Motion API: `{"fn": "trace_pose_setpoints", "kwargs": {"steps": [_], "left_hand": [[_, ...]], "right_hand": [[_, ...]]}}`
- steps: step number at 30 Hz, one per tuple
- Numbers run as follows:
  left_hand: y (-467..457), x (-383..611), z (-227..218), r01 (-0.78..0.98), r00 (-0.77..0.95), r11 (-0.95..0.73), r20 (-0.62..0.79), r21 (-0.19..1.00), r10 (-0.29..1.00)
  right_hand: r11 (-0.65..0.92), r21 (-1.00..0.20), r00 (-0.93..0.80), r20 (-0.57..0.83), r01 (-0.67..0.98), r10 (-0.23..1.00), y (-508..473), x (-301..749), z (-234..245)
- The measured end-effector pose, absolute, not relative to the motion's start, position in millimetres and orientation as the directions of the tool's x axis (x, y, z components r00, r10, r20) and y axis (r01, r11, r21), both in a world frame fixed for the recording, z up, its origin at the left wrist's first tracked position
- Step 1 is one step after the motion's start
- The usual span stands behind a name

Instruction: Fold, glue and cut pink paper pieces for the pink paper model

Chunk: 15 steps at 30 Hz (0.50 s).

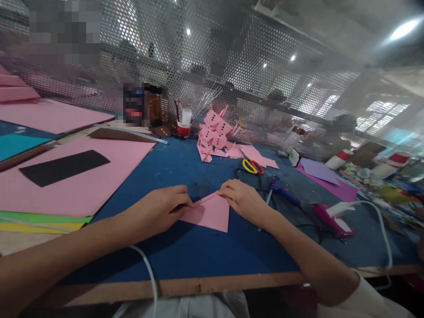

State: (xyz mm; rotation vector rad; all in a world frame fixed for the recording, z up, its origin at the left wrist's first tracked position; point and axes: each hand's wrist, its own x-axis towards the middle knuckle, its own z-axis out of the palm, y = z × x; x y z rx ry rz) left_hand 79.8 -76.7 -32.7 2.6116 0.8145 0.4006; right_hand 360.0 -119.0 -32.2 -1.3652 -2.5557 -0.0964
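Note:
A small sheet of pink paper (212, 215) lies on the blue tabletop before me, a narrow strip folded along its far edge. My left hand (165, 206) pinches the left end of that fold, fingers closed on the paper. At the fold's right end, my right hand (240, 198) grips the paper between thumb and fingers. Just beyond the hands stand several folded pink paper figures (214, 132) with black dots. Scissors (253, 166) with yellow and red handles rest past my right hand, and a blue glue gun (283, 190) lies to its right.
Large pink sheets (79, 194) with a black paper strip (64, 168) cover the left side. Purple paper (326, 176) and a magenta device (334, 221) with a white cable lie right. A red-and-white cup (183, 128) stands near the perforated metal screen (251, 57). The table's wooden edge (198, 283) runs in front.

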Motion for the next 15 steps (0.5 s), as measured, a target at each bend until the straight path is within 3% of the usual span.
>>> {"fn": "trace_pose_setpoints", "kwargs": {"steps": [15], "left_hand": [[-73.6,80.5,-35.0,0.506,0.777,-0.731,0.125,0.459,0.617]], "right_hand": [[0.532,-0.081,-0.487,0.304,0.843,0.819,-111.6,355.6,-36.9]]}}
